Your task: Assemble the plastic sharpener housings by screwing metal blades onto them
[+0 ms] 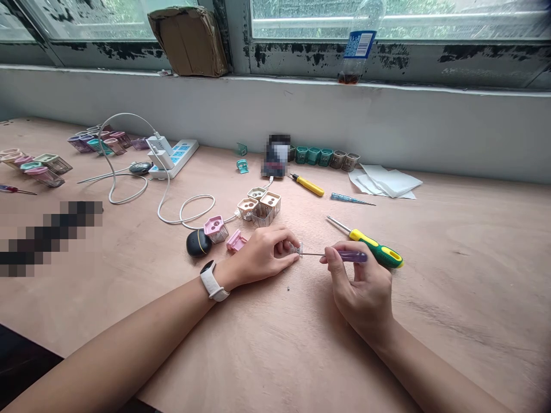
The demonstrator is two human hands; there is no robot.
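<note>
head view: left hand [271, 251] low, grip narrow on small clear piece [297, 249]; right hand [368, 292] aslant, grip around purple screwdriver [353, 257]

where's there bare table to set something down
Bare table lies right of the green-and-yellow screwdriver, and between the forearms, nearer than the tiny screw. Crowded: beyond the left hand and wrist, with pink parts, black case.

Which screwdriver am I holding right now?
The purple screwdriver in your right hand; the others, such as the green-and-yellow one, lie on the table.
</note>
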